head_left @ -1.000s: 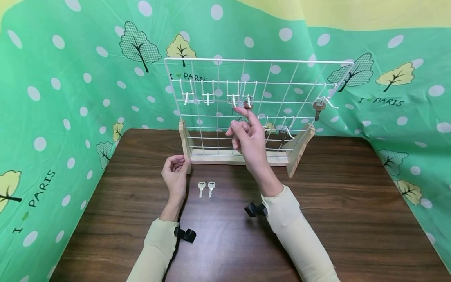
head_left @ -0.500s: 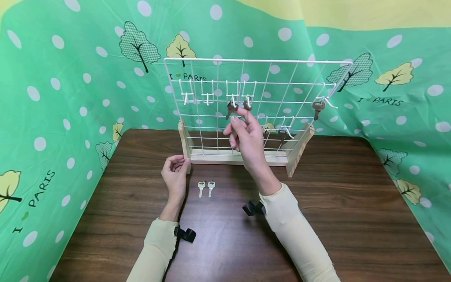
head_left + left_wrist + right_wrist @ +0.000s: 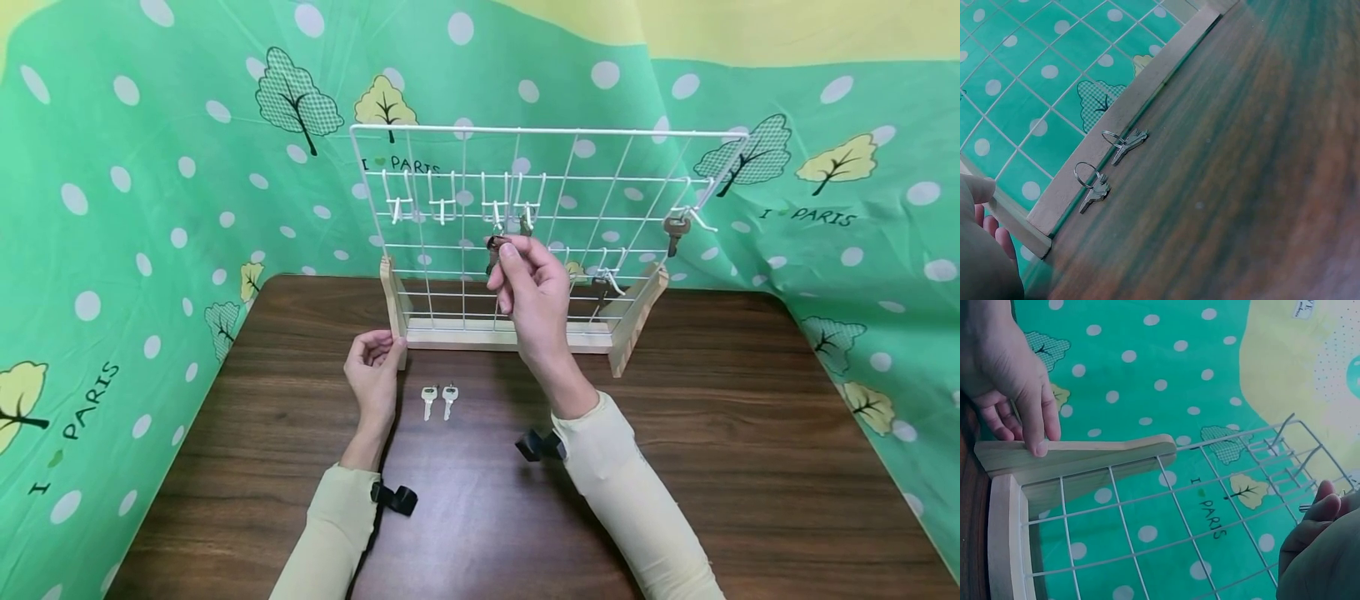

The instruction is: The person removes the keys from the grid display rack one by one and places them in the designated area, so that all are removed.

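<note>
Two silver keys, the left one [image 3: 429,403] and the right one [image 3: 450,403], lie side by side on the dark wood-grain tabletop [image 3: 480,533], just in front of the pale wooden crossbar [image 3: 465,335]. My left wrist feed shows a split ring [image 3: 1087,175] on the nearer of them and a second split ring [image 3: 1111,139] on the other.

Right hand [image 3: 536,296]: up at the white wire grid [image 3: 551,130], thumb and fingers pinching a dark-looking key [image 3: 492,254] just below the third hook [image 3: 495,215] from the left, upper row. I cannot tell whether that key's ring sits on the hook. On my right wrist feed the hand hides most of it.

Left hand [image 3: 373,367]: low, thumb and fingers gripping the left wooden upright [image 3: 395,308] near its foot.

Other hanging keys I log: one [image 3: 527,225] at the fourth hook [image 3: 528,213], partly covered by the right hand; one [image 3: 677,235] at the far-right hook [image 3: 702,220]; one dark shape, apparently a key [image 3: 602,290], at the lower hook [image 3: 615,282], near the right wooden upright [image 3: 641,321].

Backdrop: green cloth [image 3: 150,233], white dots, printed trees. Each pale sleeve [image 3: 637,500] ends at the wrist, beside a black mount [image 3: 540,446].
</note>
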The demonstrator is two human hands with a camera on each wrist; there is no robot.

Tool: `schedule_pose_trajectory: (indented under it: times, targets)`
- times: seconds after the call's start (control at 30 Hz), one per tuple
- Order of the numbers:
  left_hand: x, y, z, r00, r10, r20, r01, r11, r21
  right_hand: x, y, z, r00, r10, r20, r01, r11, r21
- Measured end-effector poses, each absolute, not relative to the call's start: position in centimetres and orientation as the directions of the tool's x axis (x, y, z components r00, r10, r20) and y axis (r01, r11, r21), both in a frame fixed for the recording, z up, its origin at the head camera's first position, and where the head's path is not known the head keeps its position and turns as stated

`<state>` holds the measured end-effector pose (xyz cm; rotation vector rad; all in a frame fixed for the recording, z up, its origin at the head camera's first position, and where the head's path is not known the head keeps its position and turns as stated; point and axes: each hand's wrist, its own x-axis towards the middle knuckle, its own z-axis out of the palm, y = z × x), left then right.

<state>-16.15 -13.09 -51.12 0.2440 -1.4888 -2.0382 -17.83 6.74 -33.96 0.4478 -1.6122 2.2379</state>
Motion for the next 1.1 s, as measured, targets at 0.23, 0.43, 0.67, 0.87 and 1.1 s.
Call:
schedule_pose_trajectory:
  times: [0.23, 0.43, 0.67, 0.87, 1.1]
  targets:
    - [-16.23, -13.09, -51.31, -0.805, -0.562, 0.191, 0.352, -0.193, 0.916, -17.76, 6.78, -33.81, -0.884, 0.097, 0.458, -0.465, -0.297, -0.834]
    - [-16.30, -13.10, -51.36, -0.805, -0.562, 0.191, 0.353, -0.196, 0.915, -17.68, 6.91, -33.79, -0.870, 0.087, 0.485, -0.487, -0.303, -0.819]
    - [-16.33, -13.15, -51.43, -0.806, -0.559, 0.193, 0.354, -0.194, 0.915, -17.45, 7.10, -33.63, -0.845, 0.103, 0.525, -0.531, -0.285, -0.798]
    - [-16.32, -13.08, -51.33, -0.806, -0.559, 0.193, 0.355, -0.197, 0.914, -17.33, 7.25, -33.65, -0.838, 0.121, 0.533, -0.544, -0.270, -0.794]
    - [-16.23, -13.08, -51.17, -0.806, -0.560, 0.191, 0.355, -0.200, 0.913, -17.12, 7.23, -33.68, -0.850, 0.112, 0.514, -0.523, -0.288, -0.802]
